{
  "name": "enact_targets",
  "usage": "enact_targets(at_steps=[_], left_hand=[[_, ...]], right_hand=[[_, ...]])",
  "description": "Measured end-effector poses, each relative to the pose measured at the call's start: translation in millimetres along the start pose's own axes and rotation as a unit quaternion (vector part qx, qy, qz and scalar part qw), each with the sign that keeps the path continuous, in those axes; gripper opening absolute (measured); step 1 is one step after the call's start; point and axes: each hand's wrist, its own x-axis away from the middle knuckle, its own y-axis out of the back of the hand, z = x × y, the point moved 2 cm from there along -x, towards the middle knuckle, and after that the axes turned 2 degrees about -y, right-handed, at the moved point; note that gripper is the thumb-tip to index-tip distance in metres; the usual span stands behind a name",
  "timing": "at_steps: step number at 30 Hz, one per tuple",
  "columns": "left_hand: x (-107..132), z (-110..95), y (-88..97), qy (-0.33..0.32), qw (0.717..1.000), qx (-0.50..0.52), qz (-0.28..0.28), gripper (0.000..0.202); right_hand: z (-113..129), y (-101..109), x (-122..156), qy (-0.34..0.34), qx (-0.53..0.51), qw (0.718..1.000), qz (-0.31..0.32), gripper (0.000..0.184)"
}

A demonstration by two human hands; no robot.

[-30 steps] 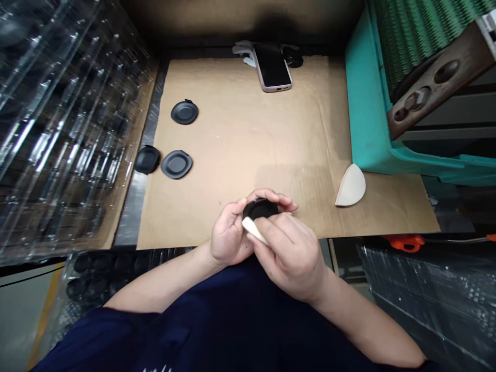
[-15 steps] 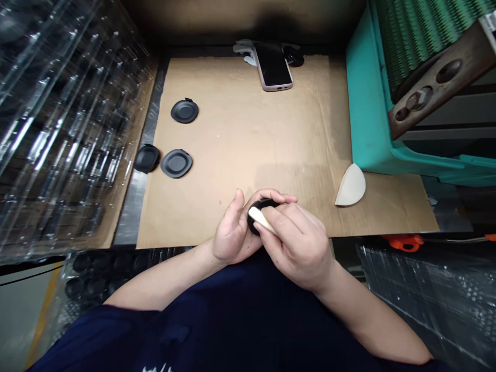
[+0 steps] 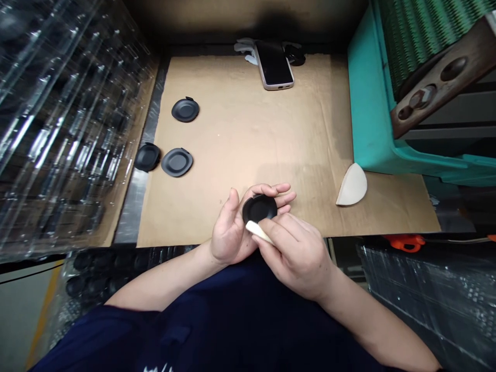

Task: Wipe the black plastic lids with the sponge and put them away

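My left hand cradles a round black plastic cap between thumb and fingers, its hollow side facing up. My right hand pinches a small white pad and presses it against the cap's near rim. Both hands hover over the front edge of a brown cardboard sheet.
Three more black caps lie at the cardboard's left. A phone rests at the back, a white wedge-shaped pad at the right beside a teal bin. Clear plastic trays are stacked on the left.
The white pad slid from the cap's top down to its near rim, uncovering the cap's hollow face. My left thumb has lifted off the cap.
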Motion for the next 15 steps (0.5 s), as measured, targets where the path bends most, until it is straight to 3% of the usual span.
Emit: enact_targets(at_steps=[4, 9, 15], left_hand=[[0, 1, 1.3, -0.018, 1.000, 0.010, -0.006, 0.058], [-1, 3, 3.0, -0.026, 0.999, 0.024, -0.021, 0.030], [-1, 1, 2.1, -0.025, 0.999, 0.027, -0.034, 0.029]], right_hand=[[0, -1, 4, -0.007, 0.001, 1.000, -0.008, 0.013], [-5, 0, 8, -0.019, 0.025, 0.999, 0.011, 0.014], [-3, -2, 12, -0.015, 0.041, 0.999, -0.002, 0.018]])
